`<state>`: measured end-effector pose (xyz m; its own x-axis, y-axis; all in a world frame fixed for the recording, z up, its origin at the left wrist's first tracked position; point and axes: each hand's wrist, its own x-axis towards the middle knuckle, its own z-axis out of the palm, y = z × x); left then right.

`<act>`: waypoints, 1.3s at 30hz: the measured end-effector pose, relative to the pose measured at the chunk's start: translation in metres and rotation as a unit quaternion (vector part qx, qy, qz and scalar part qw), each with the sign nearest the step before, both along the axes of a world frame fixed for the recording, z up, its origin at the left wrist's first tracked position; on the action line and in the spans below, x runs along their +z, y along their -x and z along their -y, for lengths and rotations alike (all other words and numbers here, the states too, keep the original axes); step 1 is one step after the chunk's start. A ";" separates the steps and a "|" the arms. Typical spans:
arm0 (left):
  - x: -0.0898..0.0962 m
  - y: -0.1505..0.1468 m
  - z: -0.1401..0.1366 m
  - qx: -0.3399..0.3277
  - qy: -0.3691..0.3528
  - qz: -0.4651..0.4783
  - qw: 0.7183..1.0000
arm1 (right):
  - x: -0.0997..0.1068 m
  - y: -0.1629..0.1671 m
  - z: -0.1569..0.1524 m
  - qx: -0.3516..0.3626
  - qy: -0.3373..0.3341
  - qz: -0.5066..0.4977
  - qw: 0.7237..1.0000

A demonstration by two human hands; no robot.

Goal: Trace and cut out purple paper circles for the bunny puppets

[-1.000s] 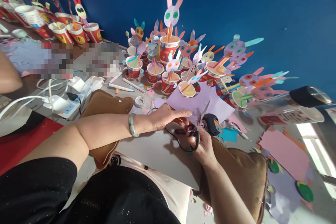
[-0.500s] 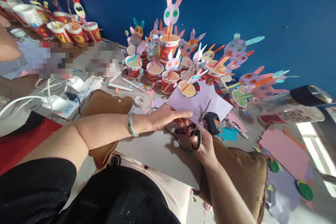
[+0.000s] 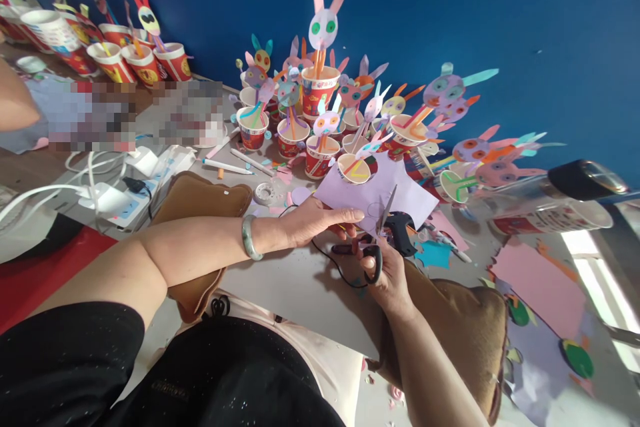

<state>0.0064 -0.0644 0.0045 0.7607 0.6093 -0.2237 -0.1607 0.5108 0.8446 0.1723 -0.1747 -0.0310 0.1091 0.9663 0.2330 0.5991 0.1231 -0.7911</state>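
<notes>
My left hand point(image 3: 320, 221), a green bangle at its wrist, grips the lower left edge of a purple sheet of paper point(image 3: 345, 195), thumb stretched along the top and fingers partly hidden below. A small circle outline is drawn on the sheet near the thumb tip. In my right hand point(image 3: 393, 280) is a pair of scissors point(image 3: 388, 205), the thumb through a black handle loop. Its blade points up and away over the paper, right of the drawn circle. Whether the blades touch the paper I cannot tell. Just right of them lies a black tool point(image 3: 401, 232) with a cable.
Paper cups point(image 3: 320, 90) with paper rabbit figures crowd the back by the blue wall. Markers point(image 3: 227, 165) and scraps lie left of them. A power strip point(image 3: 125, 203) with white cables is further left. A clear bottle point(image 3: 530, 203) and pink paper point(image 3: 540, 283) are at right.
The whole view has shifted slightly left. Both hands, the scissors and the purple sheet keep nearly the same places relative to each other.
</notes>
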 end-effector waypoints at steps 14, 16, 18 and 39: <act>-0.011 -0.001 -0.004 0.009 -0.017 0.027 0.999 | -0.002 -0.004 0.000 -0.001 -0.005 0.018 1.000; -0.009 -0.001 -0.005 0.014 -0.016 0.024 0.999 | -0.002 -0.005 0.000 -0.002 -0.003 0.018 1.000; -0.007 0.000 -0.005 0.014 -0.015 0.020 1.000 | -0.002 -0.006 0.000 -0.001 -0.001 0.019 1.000; -0.011 0.004 -0.015 0.008 -0.078 0.013 0.997 | 0.000 -0.007 -0.002 0.016 -0.009 0.021 1.000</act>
